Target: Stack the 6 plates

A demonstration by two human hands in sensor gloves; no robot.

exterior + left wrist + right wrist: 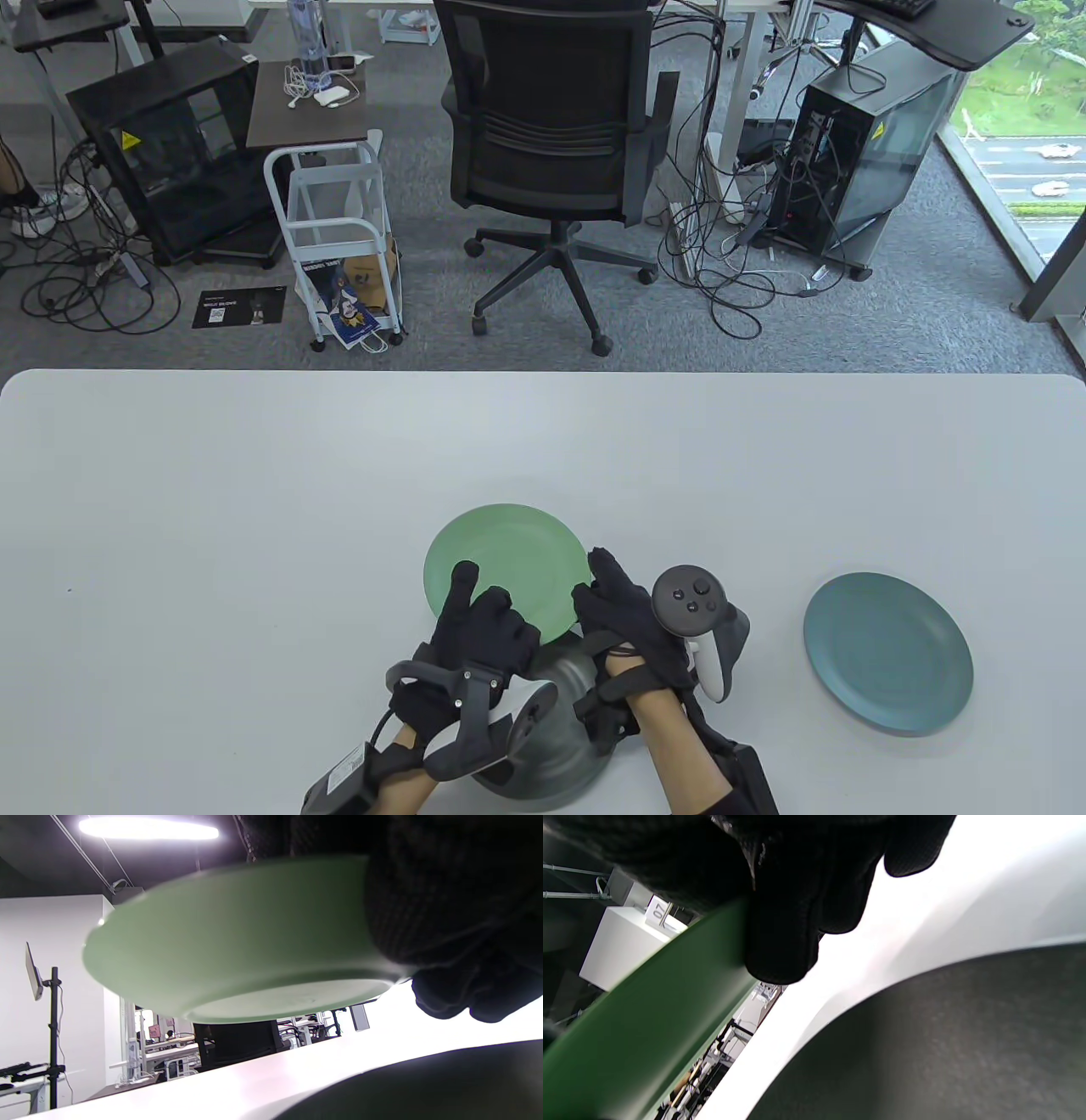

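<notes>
A light green plate [509,564] is held in the air by both hands, just above the table [254,509]. My left hand [475,607] grips its near left rim, with fingers on top. My right hand [607,586] grips its right rim. In the left wrist view the green plate [237,942] hangs clear of the table with my fingers [445,899] around its edge. The right wrist view shows its rim [649,1018] pinched by my fingers [785,921]. A dark grey plate [551,739] lies under my wrists at the near edge. A teal plate [887,649] lies to the right.
The dark grey plate also shows low in the left wrist view [424,1086] and the right wrist view [946,1035]; I cannot tell if other plates lie under it. An office chair [551,127] and a white cart [339,229] stand beyond the far edge.
</notes>
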